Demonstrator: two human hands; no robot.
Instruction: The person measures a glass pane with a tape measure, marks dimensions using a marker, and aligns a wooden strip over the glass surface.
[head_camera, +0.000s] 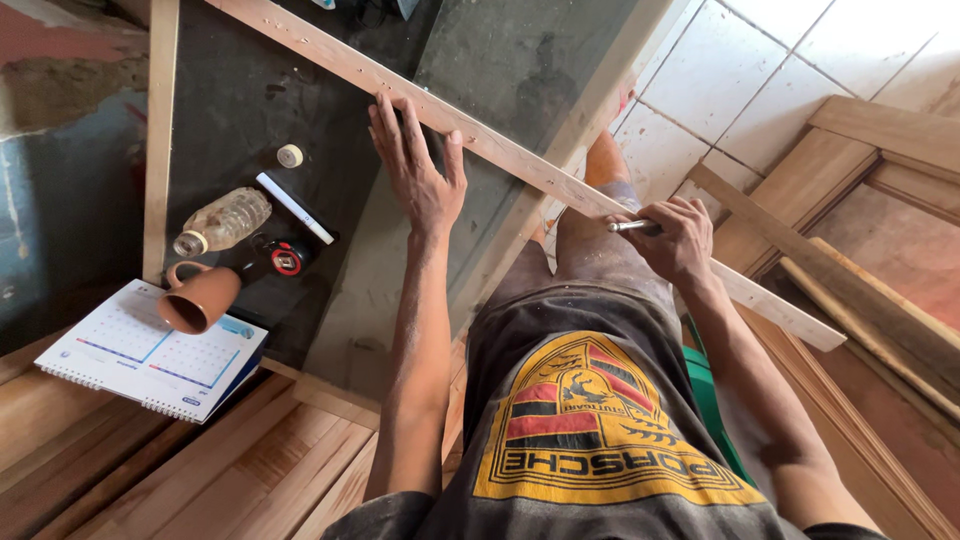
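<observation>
Left hand (415, 175) fingers spread flat, pressing on long wooden strip (520, 165) running diagonally from top centre to right middle. Right hand (675, 238) fingers curled round small metal tool (628, 227), tip at strip's edge. Left of frame: plastic bottle (222, 221), clay cup (197, 299), calendar (150, 350).

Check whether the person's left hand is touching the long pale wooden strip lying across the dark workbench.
Touching. The head view shows the left hand spread flat, its fingertips resting on the edge of the long pale wooden strip, with no gap visible.
</observation>
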